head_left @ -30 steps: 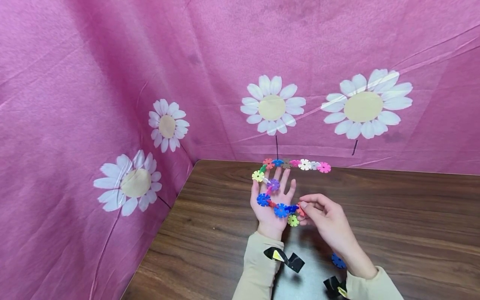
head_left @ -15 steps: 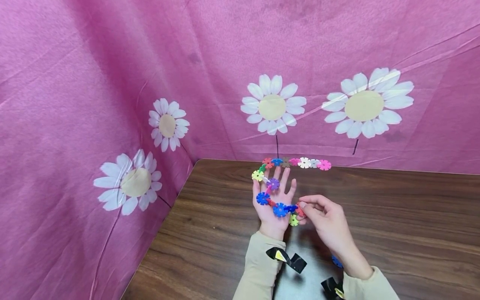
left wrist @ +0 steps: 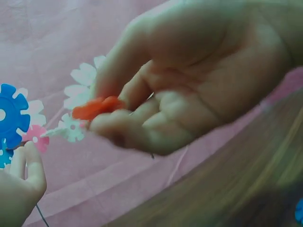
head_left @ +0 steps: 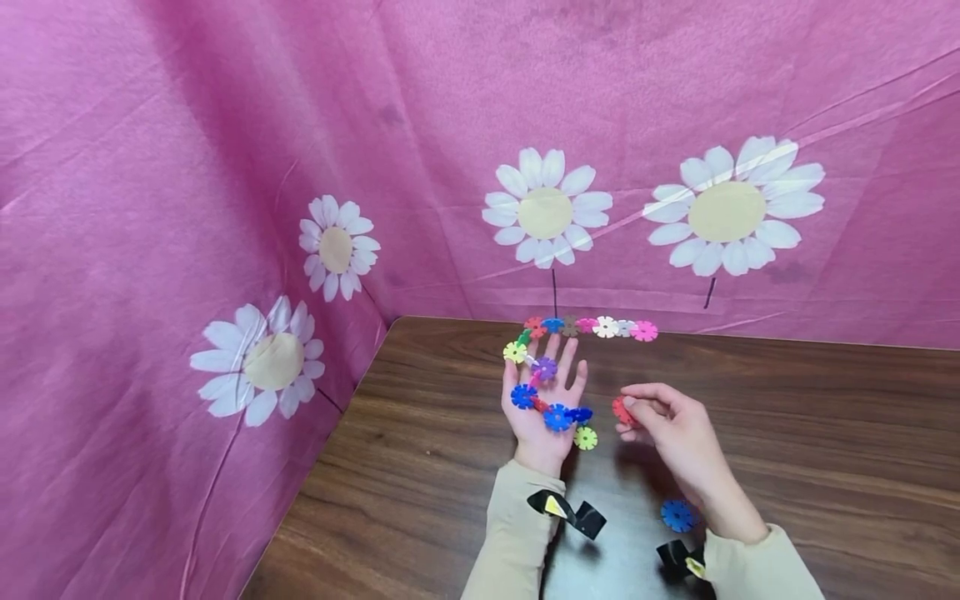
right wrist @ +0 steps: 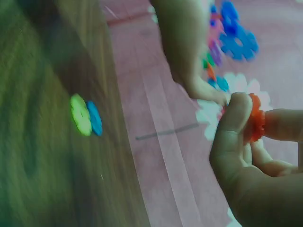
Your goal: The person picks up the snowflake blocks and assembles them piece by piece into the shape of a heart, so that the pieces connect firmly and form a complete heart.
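My left hand [head_left: 540, 440] is palm up, fingers extended, with a chain of interlocking plastic snowflake discs [head_left: 557, 417] lying across it. The chain curves from dark blue discs over the palm up past the fingertips and ends in a pink disc on the right. Beside it my right hand [head_left: 675, 429] pinches a single red snowflake disc [head_left: 621, 409] between thumb and fingers, a small gap away from the chain's blue end. In the right wrist view the red disc [right wrist: 256, 118] appears edge-on between thumb and fingers. The left wrist view shows the same red disc [left wrist: 97, 109], blurred.
A yellow-green disc [head_left: 586, 438] lies on the wooden table [head_left: 420, 467] next to my left wrist. Nearer to me, by the right forearm, is a loose blue disc [head_left: 678, 515]. A pink cloth [head_left: 435, 125] with daisies hangs behind and left of the table.
My right hand has moved right with the red disc, which was against the chain's blue end and is now apart from it. The left hand and chain have hardly moved.
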`<state>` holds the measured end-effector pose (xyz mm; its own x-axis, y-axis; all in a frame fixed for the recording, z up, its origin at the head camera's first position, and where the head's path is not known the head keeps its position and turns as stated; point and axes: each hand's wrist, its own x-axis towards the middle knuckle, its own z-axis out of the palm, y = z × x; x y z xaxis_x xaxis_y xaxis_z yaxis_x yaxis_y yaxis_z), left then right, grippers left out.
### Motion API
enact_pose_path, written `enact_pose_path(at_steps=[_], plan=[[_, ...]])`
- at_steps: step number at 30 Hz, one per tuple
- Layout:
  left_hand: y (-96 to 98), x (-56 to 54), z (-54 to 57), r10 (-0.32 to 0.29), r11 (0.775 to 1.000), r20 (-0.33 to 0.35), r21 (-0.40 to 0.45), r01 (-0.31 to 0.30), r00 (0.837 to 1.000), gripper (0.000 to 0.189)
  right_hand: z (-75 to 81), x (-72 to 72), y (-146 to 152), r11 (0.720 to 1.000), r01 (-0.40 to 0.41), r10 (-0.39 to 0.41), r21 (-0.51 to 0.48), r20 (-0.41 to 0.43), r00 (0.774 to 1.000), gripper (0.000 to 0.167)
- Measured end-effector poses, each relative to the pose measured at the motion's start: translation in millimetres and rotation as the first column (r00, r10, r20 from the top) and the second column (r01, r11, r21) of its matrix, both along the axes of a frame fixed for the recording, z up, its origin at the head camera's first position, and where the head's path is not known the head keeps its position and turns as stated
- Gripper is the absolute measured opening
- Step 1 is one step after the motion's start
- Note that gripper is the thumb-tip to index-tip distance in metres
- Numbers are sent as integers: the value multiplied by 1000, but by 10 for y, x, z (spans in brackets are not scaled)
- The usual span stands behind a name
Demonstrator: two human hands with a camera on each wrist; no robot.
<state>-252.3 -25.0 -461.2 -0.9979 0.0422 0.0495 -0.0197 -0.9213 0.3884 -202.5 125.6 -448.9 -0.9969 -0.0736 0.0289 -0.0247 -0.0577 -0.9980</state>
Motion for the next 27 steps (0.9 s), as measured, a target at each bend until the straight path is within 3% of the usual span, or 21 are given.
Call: enact_pose_path(at_steps=[4,7,9,11,17,21,27], plan=[[42,2,-96,21,997,36,-76,-18,999,63,-24,-5,164,984,-175,176,36,-16,984,38],[143,24,-203,29,992,98,-127,-16,995,62,-48,19,265,931,-342,350,129,-48,936,44],[232,53,-278,17,987,135,-161,5,991,61,-76,46,331,901,-399,411,171,-47,910,46],[326,92,-343,2,980,170,-194,31,985,60,-114,78,404,885,-420,435,203,-34,900,46],[550,170,-509,-6,959,239,-275,73,971,61,-273,143,643,873,-425,419,242,76,905,44],[664,168,-564,-1,955,259,-287,78,966,62,-350,149,753,881,-428,405,200,148,902,46],[827,164,-600,-9,949,285,-300,99,958,60,-420,149,848,895,-422,397,147,168,902,44]])
